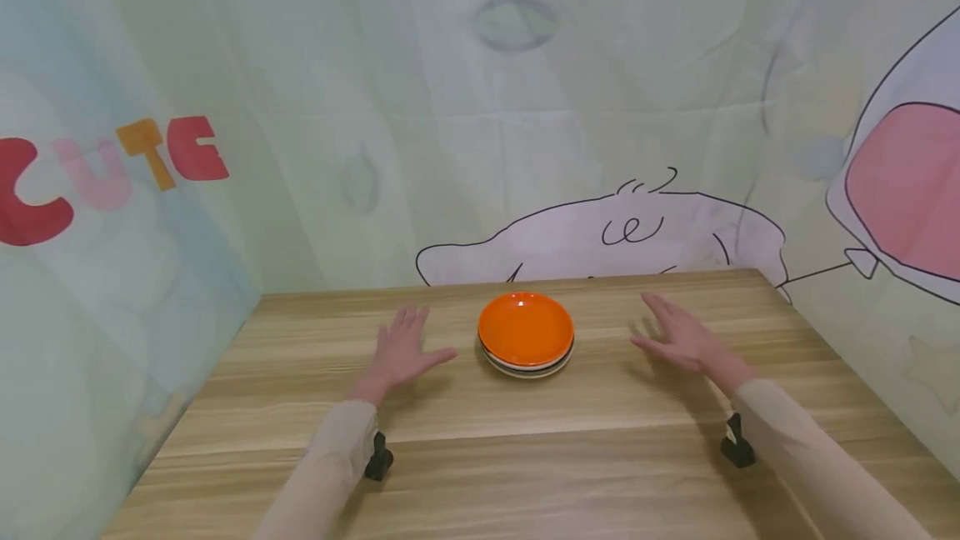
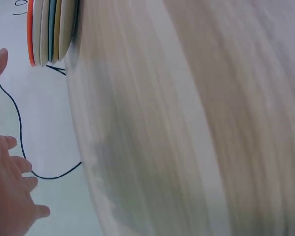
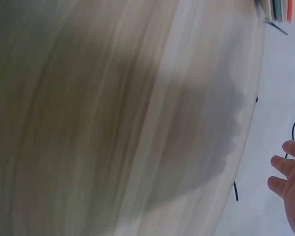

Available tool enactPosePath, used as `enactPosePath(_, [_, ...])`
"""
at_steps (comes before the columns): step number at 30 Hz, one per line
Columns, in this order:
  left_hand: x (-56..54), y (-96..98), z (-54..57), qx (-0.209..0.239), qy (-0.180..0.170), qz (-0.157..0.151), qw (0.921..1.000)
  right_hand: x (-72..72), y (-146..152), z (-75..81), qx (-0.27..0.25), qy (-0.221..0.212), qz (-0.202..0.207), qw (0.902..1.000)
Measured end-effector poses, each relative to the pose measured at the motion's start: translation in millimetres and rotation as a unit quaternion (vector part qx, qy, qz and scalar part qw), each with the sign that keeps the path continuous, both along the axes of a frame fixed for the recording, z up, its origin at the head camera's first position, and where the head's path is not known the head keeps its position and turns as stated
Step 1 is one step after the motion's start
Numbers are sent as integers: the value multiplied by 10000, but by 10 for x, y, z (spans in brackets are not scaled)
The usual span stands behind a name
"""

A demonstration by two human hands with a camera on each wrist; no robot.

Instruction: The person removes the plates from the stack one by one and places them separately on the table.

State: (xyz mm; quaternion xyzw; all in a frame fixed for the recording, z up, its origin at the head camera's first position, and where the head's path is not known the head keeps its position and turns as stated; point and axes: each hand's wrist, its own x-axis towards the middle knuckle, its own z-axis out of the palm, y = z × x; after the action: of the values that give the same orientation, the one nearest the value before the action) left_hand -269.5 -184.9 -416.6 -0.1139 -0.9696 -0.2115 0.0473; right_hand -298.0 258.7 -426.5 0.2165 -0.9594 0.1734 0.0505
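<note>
A stack of several plates (image 1: 526,329) stands toward the back of the wooden table, with a glossy orange plate on top. From the side, in the left wrist view, the stacked plates (image 2: 53,32) show orange, white, teal and tan edges. My left hand (image 1: 402,350) hovers left of the stack, fingers spread and thumb pointing at it, apart from the plates. On the other side my right hand (image 1: 678,336) is held above the table, fingers extended toward the stack, also apart from it. Both palms hold nothing. Only part of the right hand (image 3: 292,179) shows in its wrist view.
The wooden table (image 1: 480,473) reaches back to a printed curtain (image 1: 480,132) with letters, a balloon and a cartoon figure. A dark wrist device (image 1: 379,457) is strapped at the left sleeve, and another device (image 1: 738,442) at the right.
</note>
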Motion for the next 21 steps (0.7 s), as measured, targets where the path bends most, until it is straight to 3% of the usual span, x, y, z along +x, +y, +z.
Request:
enactPosePath(6, [-41,116,-56,164,-47,-197,9997,-4,-200,-22,-763,-173,97,9969])
enactPosePath(11, [-38,206,-83,740,-188,-288,9967,7,-397,-31,-1208,-296,166,9921])
enactPosePath(17, [5,302,-91,1256,-637,-126,9900,41,-616,-54,-1908,-552,140,9800])
enactPosePath(21, [30,352,-91,1356,-804,-16,9875,45,-727,-77,-2189,-612,158,9737])
